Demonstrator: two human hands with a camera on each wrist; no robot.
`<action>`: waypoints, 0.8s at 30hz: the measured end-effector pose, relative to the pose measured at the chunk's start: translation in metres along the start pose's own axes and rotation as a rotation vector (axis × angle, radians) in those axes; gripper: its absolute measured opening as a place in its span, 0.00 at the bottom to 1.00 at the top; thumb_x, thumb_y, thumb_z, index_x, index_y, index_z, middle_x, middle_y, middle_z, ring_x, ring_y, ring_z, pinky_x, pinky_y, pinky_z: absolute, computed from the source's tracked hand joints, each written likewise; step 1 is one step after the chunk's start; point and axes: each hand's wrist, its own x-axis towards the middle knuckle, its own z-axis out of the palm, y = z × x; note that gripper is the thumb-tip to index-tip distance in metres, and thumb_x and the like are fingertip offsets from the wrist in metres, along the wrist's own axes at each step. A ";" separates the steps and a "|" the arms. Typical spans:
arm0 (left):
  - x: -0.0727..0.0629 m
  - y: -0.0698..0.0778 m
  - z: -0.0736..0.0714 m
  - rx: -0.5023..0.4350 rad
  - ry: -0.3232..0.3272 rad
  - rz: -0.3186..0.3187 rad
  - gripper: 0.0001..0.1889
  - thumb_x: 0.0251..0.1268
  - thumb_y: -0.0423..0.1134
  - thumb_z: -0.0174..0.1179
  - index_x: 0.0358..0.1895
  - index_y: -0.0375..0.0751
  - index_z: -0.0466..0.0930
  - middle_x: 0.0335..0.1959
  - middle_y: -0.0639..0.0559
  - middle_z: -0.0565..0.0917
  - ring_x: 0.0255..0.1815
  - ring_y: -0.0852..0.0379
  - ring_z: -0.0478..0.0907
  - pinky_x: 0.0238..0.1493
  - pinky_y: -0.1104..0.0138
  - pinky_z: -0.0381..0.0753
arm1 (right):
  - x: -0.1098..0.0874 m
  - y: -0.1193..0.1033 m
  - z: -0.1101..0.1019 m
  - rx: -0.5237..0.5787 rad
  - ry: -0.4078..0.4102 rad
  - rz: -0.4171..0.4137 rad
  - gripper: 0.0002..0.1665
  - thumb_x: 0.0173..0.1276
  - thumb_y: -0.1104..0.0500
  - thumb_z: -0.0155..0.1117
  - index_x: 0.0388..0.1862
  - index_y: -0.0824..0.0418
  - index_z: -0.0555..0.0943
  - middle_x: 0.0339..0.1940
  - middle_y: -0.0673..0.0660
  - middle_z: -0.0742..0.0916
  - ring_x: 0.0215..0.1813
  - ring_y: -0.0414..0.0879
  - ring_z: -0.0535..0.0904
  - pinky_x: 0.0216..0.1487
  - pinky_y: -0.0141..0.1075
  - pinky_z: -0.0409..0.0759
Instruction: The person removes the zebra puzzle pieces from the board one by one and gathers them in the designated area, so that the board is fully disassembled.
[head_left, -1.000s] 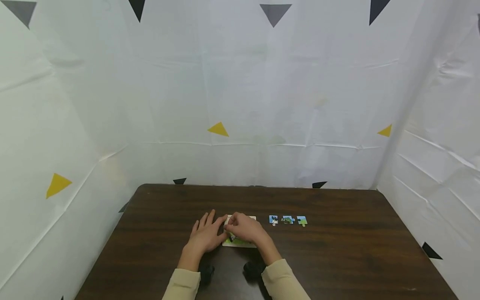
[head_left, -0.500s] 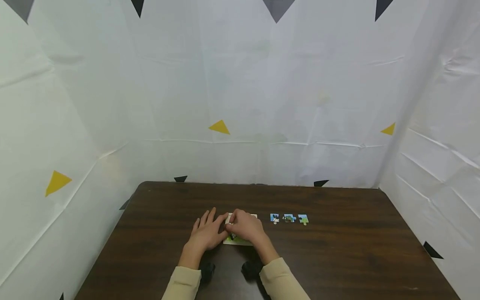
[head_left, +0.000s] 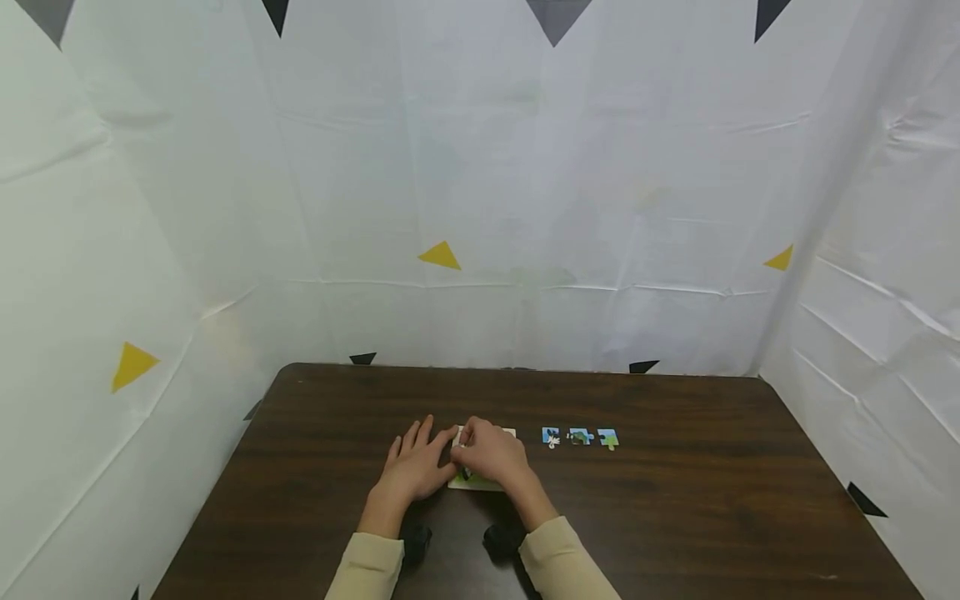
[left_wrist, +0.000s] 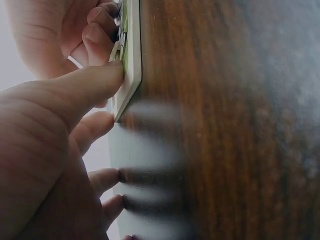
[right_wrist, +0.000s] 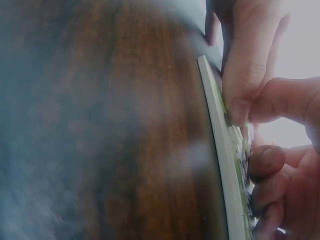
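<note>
A small jigsaw puzzle in a pale-rimmed tray (head_left: pixel 480 487) lies on the dark table, largely covered by both hands in the head view. My left hand (head_left: pixel 411 473) spreads at its left side; the thumb (left_wrist: pixel 97 80) presses the puzzle's edge while the other fingertips touch the table. Over the puzzle, my right hand (head_left: pixel 492 454) pinches a puzzle piece (right_wrist: pixel 250 133), mostly hidden by the fingers, close to the left thumb. The right hand's other fingers curl low over the puzzle in the right wrist view.
Three loose puzzle pieces lie in a row right of the tray: a blue-and-white one (head_left: pixel 551 437), a blue-green one (head_left: pixel 580 437) and a blue-and-green one (head_left: pixel 608 439). White sheeting (head_left: pixel 480 325) with coloured triangles surrounds the brown wooden table (head_left: pixel 712 492).
The head view has shifted slightly. Both hands stay nearly in place at the puzzle, and the loose pieces lie in the same row.
</note>
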 end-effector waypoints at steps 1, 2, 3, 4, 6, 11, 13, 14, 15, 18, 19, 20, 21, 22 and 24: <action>0.002 -0.002 0.002 0.001 0.002 0.003 0.35 0.80 0.57 0.60 0.86 0.60 0.63 0.91 0.42 0.47 0.92 0.35 0.41 0.87 0.32 0.39 | 0.000 0.000 -0.001 0.006 -0.003 0.002 0.13 0.69 0.45 0.67 0.44 0.51 0.83 0.28 0.47 0.85 0.26 0.46 0.77 0.28 0.41 0.72; 0.003 -0.003 0.003 0.004 -0.001 0.003 0.36 0.80 0.57 0.60 0.86 0.60 0.63 0.92 0.42 0.47 0.92 0.35 0.41 0.87 0.32 0.39 | 0.000 0.000 -0.002 0.018 -0.004 -0.001 0.13 0.70 0.45 0.66 0.44 0.51 0.83 0.29 0.47 0.85 0.26 0.45 0.77 0.28 0.41 0.72; 0.004 -0.004 0.004 0.004 0.002 0.008 0.36 0.80 0.57 0.60 0.86 0.60 0.63 0.91 0.42 0.47 0.92 0.35 0.41 0.87 0.32 0.40 | -0.001 0.000 -0.003 0.034 -0.007 -0.004 0.13 0.70 0.45 0.66 0.45 0.51 0.83 0.30 0.47 0.86 0.26 0.45 0.77 0.28 0.41 0.72; 0.006 -0.005 0.005 0.005 0.001 0.008 0.36 0.80 0.58 0.60 0.86 0.60 0.63 0.92 0.42 0.47 0.92 0.35 0.41 0.87 0.32 0.39 | -0.001 0.000 -0.004 0.049 -0.011 -0.008 0.13 0.71 0.46 0.65 0.46 0.51 0.83 0.31 0.48 0.86 0.26 0.45 0.77 0.28 0.41 0.72; 0.008 -0.006 0.006 0.005 0.003 0.008 0.36 0.79 0.58 0.61 0.86 0.61 0.63 0.92 0.42 0.47 0.92 0.35 0.40 0.87 0.32 0.39 | -0.002 0.001 -0.006 0.071 -0.018 -0.023 0.12 0.72 0.47 0.64 0.47 0.50 0.83 0.33 0.48 0.87 0.26 0.45 0.77 0.29 0.41 0.72; 0.009 -0.007 0.008 0.003 0.008 0.011 0.36 0.80 0.58 0.61 0.86 0.61 0.63 0.92 0.43 0.47 0.92 0.35 0.40 0.87 0.32 0.39 | -0.003 0.008 -0.010 0.129 -0.070 -0.070 0.10 0.76 0.47 0.64 0.46 0.51 0.84 0.34 0.50 0.87 0.28 0.45 0.78 0.29 0.41 0.73; 0.009 -0.007 0.008 0.001 0.008 0.011 0.36 0.80 0.58 0.61 0.86 0.61 0.63 0.92 0.43 0.47 0.92 0.35 0.40 0.87 0.32 0.39 | -0.001 0.013 -0.012 0.168 -0.113 -0.096 0.12 0.76 0.47 0.66 0.45 0.53 0.83 0.34 0.51 0.86 0.28 0.45 0.77 0.28 0.40 0.74; 0.009 -0.007 0.008 0.003 0.007 0.009 0.36 0.80 0.58 0.61 0.86 0.61 0.63 0.92 0.43 0.47 0.92 0.35 0.40 0.87 0.32 0.39 | 0.000 0.015 -0.014 0.193 -0.139 -0.115 0.13 0.76 0.47 0.67 0.46 0.55 0.83 0.33 0.52 0.85 0.27 0.45 0.76 0.27 0.39 0.74; 0.009 -0.007 0.008 0.003 0.007 0.007 0.36 0.80 0.59 0.61 0.86 0.61 0.63 0.92 0.43 0.47 0.92 0.35 0.40 0.87 0.32 0.39 | 0.000 0.017 -0.016 0.217 -0.166 -0.134 0.14 0.76 0.47 0.69 0.46 0.57 0.83 0.33 0.52 0.85 0.26 0.44 0.75 0.27 0.39 0.74; 0.009 -0.008 0.008 0.006 0.009 0.005 0.36 0.79 0.61 0.60 0.86 0.62 0.63 0.92 0.43 0.47 0.92 0.35 0.40 0.87 0.32 0.39 | 0.001 0.020 -0.021 0.288 -0.237 -0.189 0.17 0.76 0.52 0.71 0.51 0.63 0.81 0.29 0.51 0.82 0.23 0.42 0.72 0.25 0.36 0.73; 0.009 -0.008 0.008 0.010 0.010 0.004 0.37 0.79 0.63 0.60 0.86 0.62 0.63 0.92 0.43 0.47 0.92 0.35 0.40 0.87 0.32 0.39 | 0.001 0.021 -0.022 0.303 -0.255 -0.205 0.17 0.76 0.53 0.71 0.53 0.64 0.81 0.27 0.50 0.81 0.22 0.41 0.70 0.24 0.35 0.72; 0.009 -0.009 0.007 0.012 0.011 0.003 0.38 0.78 0.66 0.59 0.86 0.63 0.63 0.92 0.43 0.47 0.92 0.35 0.40 0.87 0.32 0.39 | 0.001 0.021 -0.023 0.322 -0.269 -0.220 0.18 0.76 0.55 0.72 0.54 0.65 0.80 0.25 0.50 0.80 0.21 0.41 0.69 0.23 0.34 0.71; 0.009 -0.009 0.007 0.014 0.013 0.004 0.39 0.77 0.67 0.59 0.85 0.63 0.63 0.92 0.43 0.47 0.92 0.35 0.40 0.87 0.32 0.39 | 0.001 0.021 -0.024 0.332 -0.279 -0.228 0.17 0.76 0.57 0.71 0.55 0.66 0.80 0.24 0.49 0.80 0.20 0.40 0.69 0.24 0.33 0.71; 0.009 -0.010 0.007 0.016 0.015 0.004 0.40 0.76 0.70 0.58 0.85 0.63 0.63 0.92 0.43 0.47 0.92 0.35 0.41 0.87 0.31 0.39 | 0.001 0.022 -0.024 0.341 -0.285 -0.234 0.17 0.76 0.58 0.71 0.56 0.67 0.79 0.23 0.49 0.80 0.20 0.40 0.69 0.23 0.33 0.71; 0.009 -0.011 0.007 0.018 0.017 0.002 0.41 0.75 0.71 0.57 0.85 0.63 0.64 0.92 0.43 0.48 0.92 0.36 0.41 0.87 0.32 0.39 | 0.002 0.023 -0.023 0.347 -0.288 -0.248 0.15 0.77 0.61 0.69 0.56 0.68 0.79 0.22 0.48 0.79 0.20 0.39 0.68 0.24 0.32 0.71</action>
